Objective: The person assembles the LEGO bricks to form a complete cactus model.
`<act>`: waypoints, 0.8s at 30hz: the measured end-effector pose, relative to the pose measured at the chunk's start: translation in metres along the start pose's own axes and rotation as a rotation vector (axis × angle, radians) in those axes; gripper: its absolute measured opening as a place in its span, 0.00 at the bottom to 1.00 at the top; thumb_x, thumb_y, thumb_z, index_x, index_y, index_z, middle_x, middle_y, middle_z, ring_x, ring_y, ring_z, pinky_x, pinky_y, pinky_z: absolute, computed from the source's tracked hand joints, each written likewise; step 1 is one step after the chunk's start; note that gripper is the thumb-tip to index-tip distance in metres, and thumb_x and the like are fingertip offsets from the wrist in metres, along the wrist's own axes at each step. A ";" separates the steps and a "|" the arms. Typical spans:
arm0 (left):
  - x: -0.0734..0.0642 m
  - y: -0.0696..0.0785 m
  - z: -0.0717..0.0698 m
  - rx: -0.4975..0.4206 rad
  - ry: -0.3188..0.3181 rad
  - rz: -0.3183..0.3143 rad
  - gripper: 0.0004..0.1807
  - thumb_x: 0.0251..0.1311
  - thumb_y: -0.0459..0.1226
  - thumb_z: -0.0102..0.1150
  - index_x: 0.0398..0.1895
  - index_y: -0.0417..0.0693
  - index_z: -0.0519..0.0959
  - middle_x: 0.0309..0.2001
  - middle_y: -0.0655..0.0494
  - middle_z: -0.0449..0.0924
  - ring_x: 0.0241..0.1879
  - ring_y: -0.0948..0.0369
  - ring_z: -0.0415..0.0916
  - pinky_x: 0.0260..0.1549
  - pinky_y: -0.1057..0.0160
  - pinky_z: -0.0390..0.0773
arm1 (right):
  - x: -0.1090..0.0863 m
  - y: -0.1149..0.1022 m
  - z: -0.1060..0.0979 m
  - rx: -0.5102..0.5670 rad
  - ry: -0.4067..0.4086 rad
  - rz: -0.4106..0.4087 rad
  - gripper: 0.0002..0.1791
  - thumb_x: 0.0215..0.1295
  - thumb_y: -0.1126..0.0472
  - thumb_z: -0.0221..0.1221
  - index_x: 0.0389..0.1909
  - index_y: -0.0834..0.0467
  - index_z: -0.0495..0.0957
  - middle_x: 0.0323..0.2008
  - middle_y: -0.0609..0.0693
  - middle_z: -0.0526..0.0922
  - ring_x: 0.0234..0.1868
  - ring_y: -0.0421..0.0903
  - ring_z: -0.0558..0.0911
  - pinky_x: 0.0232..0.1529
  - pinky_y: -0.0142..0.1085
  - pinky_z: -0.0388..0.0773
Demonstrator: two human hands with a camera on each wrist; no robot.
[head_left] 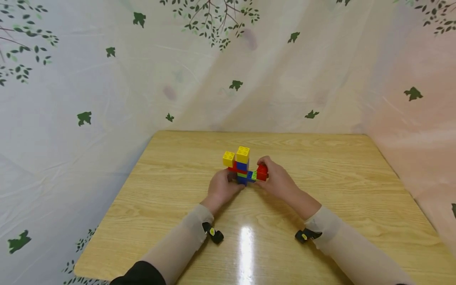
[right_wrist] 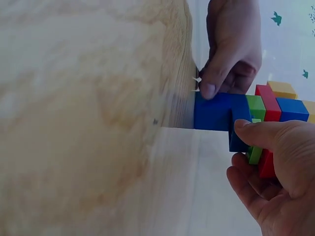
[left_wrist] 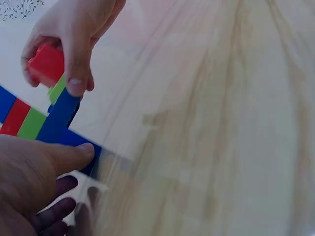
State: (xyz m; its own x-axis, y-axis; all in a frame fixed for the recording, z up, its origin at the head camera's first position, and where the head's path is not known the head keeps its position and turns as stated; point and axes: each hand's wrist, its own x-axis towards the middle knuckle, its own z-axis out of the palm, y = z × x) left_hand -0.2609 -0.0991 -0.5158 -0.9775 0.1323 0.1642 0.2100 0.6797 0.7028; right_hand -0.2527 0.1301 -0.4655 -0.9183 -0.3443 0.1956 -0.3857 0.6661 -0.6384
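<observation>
A toy brick structure (head_left: 242, 167) stands upright on the table, built of blue, green, red and yellow bricks. Two yellow bricks top it, one (head_left: 228, 158) on the left and a higher one (head_left: 243, 153) beside it. My left hand (head_left: 221, 187) holds the blue base brick (right_wrist: 212, 110), thumb against its near side. From the structure's right side juts an arm of a blue, a light green and a red brick (head_left: 262, 172). My right hand (head_left: 280, 181) pinches this arm, thumb pressing the blue brick (left_wrist: 60, 114) from below, fingers around the red one.
The wooden table (head_left: 142, 206) extends around both hands, with a light reflection near its front. A pale curtain (head_left: 199, 87) with leaf prints hangs behind and at the sides. Each wrist wears a black strap with a small camera, as on the right one (head_left: 303, 236).
</observation>
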 end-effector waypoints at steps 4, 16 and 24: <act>-0.002 -0.003 -0.013 -0.105 0.009 -0.019 0.19 0.59 0.36 0.74 0.53 0.53 0.81 0.47 0.60 0.84 0.47 0.58 0.80 0.51 0.54 0.82 | -0.001 0.003 -0.002 0.020 -0.006 0.007 0.38 0.57 0.68 0.77 0.63 0.55 0.65 0.53 0.58 0.82 0.49 0.55 0.84 0.50 0.48 0.86; 0.009 -0.008 -0.035 -0.132 0.247 0.414 0.43 0.55 0.24 0.76 0.73 0.46 0.66 0.68 0.51 0.71 0.59 0.55 0.78 0.60 0.60 0.79 | -0.004 0.010 -0.005 0.051 0.006 -0.027 0.40 0.58 0.70 0.76 0.64 0.57 0.60 0.53 0.59 0.80 0.48 0.56 0.84 0.51 0.51 0.85; 0.010 -0.005 -0.035 -0.109 0.269 0.511 0.40 0.54 0.23 0.76 0.70 0.46 0.70 0.64 0.52 0.75 0.60 0.55 0.76 0.59 0.59 0.79 | -0.005 0.011 -0.007 0.085 0.019 -0.058 0.37 0.58 0.71 0.75 0.61 0.57 0.62 0.50 0.58 0.80 0.47 0.56 0.84 0.50 0.53 0.85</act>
State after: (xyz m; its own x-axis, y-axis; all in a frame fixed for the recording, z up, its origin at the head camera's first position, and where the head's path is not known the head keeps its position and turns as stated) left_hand -0.2708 -0.1263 -0.4936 -0.7155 0.2267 0.6607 0.6683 0.4975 0.5530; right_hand -0.2531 0.1442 -0.4683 -0.8963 -0.3675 0.2481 -0.4304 0.5865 -0.6862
